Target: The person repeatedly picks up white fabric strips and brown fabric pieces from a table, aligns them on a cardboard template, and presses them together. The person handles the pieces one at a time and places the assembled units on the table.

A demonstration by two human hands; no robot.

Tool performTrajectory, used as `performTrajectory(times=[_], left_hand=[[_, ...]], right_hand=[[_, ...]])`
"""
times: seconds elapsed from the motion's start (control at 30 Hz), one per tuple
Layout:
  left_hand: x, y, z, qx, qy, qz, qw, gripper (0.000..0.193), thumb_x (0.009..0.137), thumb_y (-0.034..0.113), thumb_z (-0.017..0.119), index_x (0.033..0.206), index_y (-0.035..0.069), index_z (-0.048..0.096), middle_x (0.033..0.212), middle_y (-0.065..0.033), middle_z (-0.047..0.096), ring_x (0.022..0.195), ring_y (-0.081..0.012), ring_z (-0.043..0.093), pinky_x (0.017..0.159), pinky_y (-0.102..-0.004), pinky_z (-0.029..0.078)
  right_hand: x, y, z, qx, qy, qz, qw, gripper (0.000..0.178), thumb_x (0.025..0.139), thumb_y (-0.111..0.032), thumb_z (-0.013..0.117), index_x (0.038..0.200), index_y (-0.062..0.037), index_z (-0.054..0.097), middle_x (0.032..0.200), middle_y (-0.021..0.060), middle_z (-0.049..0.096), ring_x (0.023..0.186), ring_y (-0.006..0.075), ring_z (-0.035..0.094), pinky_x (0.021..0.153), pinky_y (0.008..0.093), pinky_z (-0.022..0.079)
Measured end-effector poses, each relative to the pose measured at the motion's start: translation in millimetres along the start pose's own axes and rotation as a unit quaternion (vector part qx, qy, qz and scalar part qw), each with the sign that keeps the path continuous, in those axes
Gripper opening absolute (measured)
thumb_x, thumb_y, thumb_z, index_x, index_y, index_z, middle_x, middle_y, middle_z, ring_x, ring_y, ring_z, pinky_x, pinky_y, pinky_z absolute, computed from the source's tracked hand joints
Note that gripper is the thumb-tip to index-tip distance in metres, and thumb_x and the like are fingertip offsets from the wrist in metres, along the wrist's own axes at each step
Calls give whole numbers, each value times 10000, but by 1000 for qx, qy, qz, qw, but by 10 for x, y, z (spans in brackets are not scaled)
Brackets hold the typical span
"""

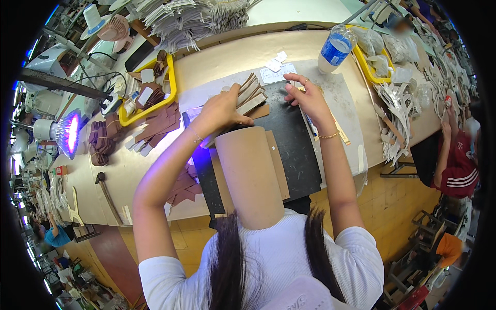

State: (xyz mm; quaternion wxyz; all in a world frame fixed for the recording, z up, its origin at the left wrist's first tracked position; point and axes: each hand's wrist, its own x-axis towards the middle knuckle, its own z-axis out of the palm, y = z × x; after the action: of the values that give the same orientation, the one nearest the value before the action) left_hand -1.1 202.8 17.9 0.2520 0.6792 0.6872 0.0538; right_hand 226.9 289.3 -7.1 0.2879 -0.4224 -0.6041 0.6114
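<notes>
My left hand (223, 110) is closed round a stack of brown and pale grey strips (251, 98), which look like leather. Their far ends fan out past my fingers. To the right of the stack, my right hand (310, 102) hovers with bent fingers apart and nothing visible between them. Beneath both hands lies a black board (299, 168). A curved tan sheet (251, 175), like cardboard, stands between my forearms and reaches back to my chest. Beyond my hands are a white printed card (279, 73) and small white pieces (274, 64).
A lit purple lamp (68, 133) reaches in from the left. Near it are a yellow basket (171, 85), bundles of brown strips (101, 142) and a hammer (107, 198). A water bottle (335, 50) and another yellow basket (368, 68) stand far right. A co-worker in red (461, 168) sits right.
</notes>
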Motion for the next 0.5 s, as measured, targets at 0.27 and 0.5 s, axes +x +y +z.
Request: performTrajectory(times=[0.27, 0.5], left_hand=[[88, -87, 45, 16, -30, -18, 999, 848, 581, 339, 785, 1225, -35, 380, 1000, -319, 581, 984, -435, 561, 842, -418, 458], [308, -408, -140, -151, -97, 9, 984, 787, 547, 341, 800, 1150, -74, 514, 1001, -197, 627, 892, -240, 608, 799, -314, 473]], right_hand=[[310, -83, -88, -310, 33, -121, 943, 274, 813, -197, 645, 1048, -59, 613, 1281, 178, 461, 765, 193, 645, 710, 300, 502], [-62, 41, 295, -371, -69, -252, 891, 358, 664, -280, 776, 944, -103, 640, 1386, 151, 342, 1153, 347, 465, 891, 398, 429]])
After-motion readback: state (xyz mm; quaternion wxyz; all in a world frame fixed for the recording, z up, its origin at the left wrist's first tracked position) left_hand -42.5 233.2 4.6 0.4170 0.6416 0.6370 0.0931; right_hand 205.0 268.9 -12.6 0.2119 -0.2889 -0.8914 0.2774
